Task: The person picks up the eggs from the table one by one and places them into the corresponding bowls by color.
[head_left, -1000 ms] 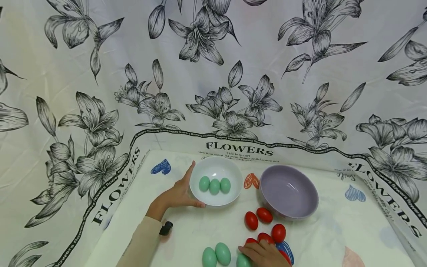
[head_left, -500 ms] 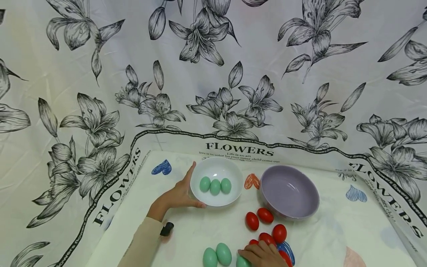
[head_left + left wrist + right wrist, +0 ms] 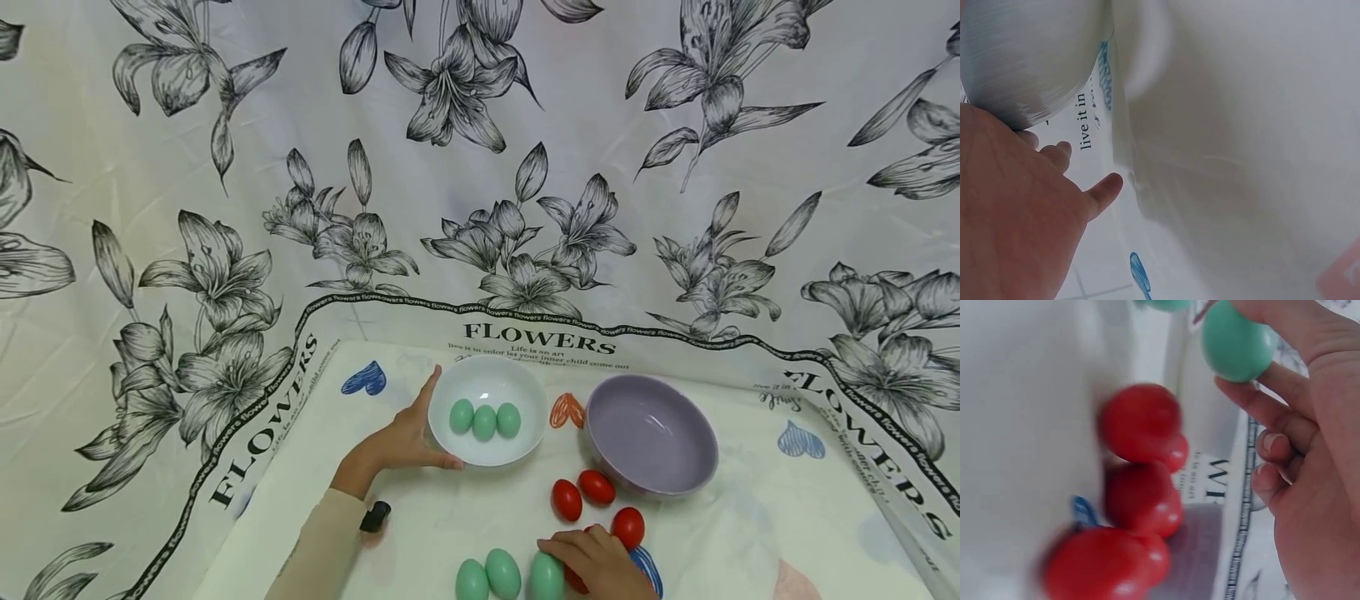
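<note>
A white bowl (image 3: pixel 486 452) stands left of centre in the head view, with several green eggs (image 3: pixel 484 423) in it. My left hand (image 3: pixel 401 437) holds the bowl's left side, thumb along the front and fingers spread behind. In the left wrist view the bowl's outer wall (image 3: pixel 1029 56) lies against the hand. At the bottom of the head view my right hand (image 3: pixel 600 565) pinches a green egg (image 3: pixel 547 577) between thumb and fingertips. The right wrist view shows that egg (image 3: pixel 1235 347) raised in the fingers, the remaining fingers loosely bent.
To the right stands a purple bowl (image 3: pixel 651 433). Several red eggs (image 3: pixel 567 500) lie in front of it, some partly hidden under the right hand. Two green eggs (image 3: pixel 503 573) lie side by side left of the right hand. A flower-printed cloth (image 3: pixel 525 200) hangs behind.
My right hand now has the green egg between its fingers, drawn slightly up, and more of the egg shows. The left hand and the white bowl have stayed in place.
</note>
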Demonstrator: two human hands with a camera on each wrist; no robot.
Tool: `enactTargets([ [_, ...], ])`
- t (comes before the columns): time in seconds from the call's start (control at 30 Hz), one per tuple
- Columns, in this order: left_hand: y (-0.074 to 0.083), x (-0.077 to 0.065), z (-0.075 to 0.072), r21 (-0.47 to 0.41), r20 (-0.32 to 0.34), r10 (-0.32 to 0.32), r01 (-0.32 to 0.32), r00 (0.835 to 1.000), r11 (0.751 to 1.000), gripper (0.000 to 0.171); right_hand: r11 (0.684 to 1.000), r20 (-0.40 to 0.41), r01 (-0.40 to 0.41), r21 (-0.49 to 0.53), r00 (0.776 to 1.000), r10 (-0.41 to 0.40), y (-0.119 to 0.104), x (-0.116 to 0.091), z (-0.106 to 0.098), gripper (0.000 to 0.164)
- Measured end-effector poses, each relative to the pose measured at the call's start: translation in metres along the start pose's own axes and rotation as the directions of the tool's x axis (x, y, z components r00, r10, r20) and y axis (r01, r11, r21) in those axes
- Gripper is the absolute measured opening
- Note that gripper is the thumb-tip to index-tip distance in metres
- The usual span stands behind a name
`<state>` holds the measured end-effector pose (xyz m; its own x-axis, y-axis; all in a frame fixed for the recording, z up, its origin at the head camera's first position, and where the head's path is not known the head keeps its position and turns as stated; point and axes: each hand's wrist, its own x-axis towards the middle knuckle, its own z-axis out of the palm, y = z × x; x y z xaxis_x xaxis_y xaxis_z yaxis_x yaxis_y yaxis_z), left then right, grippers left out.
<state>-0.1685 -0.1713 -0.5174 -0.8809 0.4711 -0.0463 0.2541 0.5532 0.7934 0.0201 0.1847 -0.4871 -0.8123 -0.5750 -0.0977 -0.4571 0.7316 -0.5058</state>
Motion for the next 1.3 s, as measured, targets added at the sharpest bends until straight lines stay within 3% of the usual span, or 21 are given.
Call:
enactTargets([
  [0.1,0.000,-0.001,0.000,0.000,-0.006,-0.002,0.002,1.000,1.000,0.158,0.998,-0.050,-0.065,0.023,0.997,0.066,-0.009,0.001,-0.014,0.070],
  [0.2,0.000,-0.002,0.000,0.003,-0.009,-0.003,0.003,1.000,1.000,0.159,0.997,-0.182,-0.081,-0.019,0.980,0.076,-0.019,0.000,-0.022,0.065],
  [0.27,0.000,-0.001,0.000,0.002,-0.009,0.001,-0.001,1.000,1.000,0.159,0.997,-0.302,-0.039,-0.066,0.953,0.017,-0.022,0.001,-0.027,0.065],
  [0.33,0.000,-0.001,0.000,0.001,-0.005,-0.002,0.002,1.000,1.000,0.158,0.992,-0.405,0.015,-0.123,0.912,-0.065,-0.023,0.002,-0.031,0.066],
  [0.4,0.001,-0.001,0.000,0.000,-0.003,-0.005,0.005,1.000,1.000,0.158,0.986,-0.458,0.055,-0.155,0.880,-0.121,-0.023,0.004,-0.036,0.067],
  [0.77,-0.002,-0.002,0.000,0.007,-0.002,-0.003,0.003,1.000,1.000,0.157,0.976,-0.549,0.134,-0.173,0.809,-0.208,-0.035,0.025,-0.077,0.069],
  [0.97,-0.003,-0.003,-0.001,0.004,-0.004,0.001,-0.001,1.000,1.000,0.157,0.979,-0.573,0.151,-0.135,0.794,-0.202,-0.047,0.039,-0.089,0.070],
  [1.2,-0.001,-0.003,-0.001,-0.004,0.000,0.016,-0.016,1.000,1.000,0.156,0.968,-0.610,0.233,-0.090,0.755,-0.238,-0.059,0.063,-0.102,0.070],
  [1.3,-0.002,-0.002,0.000,-0.007,-0.004,0.039,-0.039,0.999,0.999,0.156,0.970,-0.611,0.233,-0.070,0.759,-0.226,-0.061,0.072,-0.106,0.067],
])
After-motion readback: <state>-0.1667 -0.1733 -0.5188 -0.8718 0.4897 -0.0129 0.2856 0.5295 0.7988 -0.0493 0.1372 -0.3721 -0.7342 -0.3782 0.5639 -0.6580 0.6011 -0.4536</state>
